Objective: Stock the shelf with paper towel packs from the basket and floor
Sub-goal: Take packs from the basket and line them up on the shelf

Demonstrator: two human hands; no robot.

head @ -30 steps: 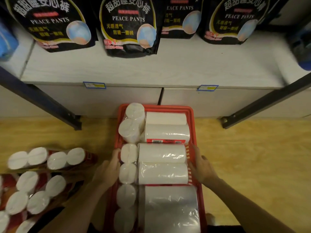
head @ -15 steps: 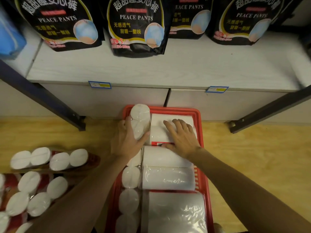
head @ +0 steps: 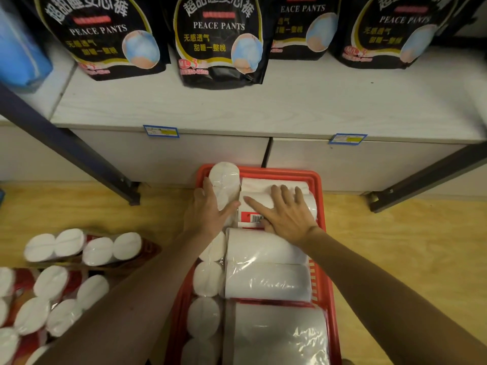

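Right, I see both hands on the far pack [head: 274, 196] at the far end of the red basket [head: 320, 233]. Left hand [head: 208, 214] lies against the pack's left end, fingers spread over the round roll ends, thumb angled across twd the label w/ the barcode [head: 255, 218]. Right hand [head: 287, 219] lies flat on top, fingers straight & splayed, palm near the basket's right rim; not curled round anything. More wrapped packs fill the basket: a 2nd pack [head: 266, 270] at mid-length, a 3rd pack [head: 279, 335] at the near end, and a column of roll ends [head: 207, 283] along the left wall. Floor packs [head: 79, 248] in red wrap lie on the wood floor [head: 395, 259] left of the basket. White shelf [head: 290, 106] beyond the basket's far rim carries black Peace Pants bags [head: 218, 40].
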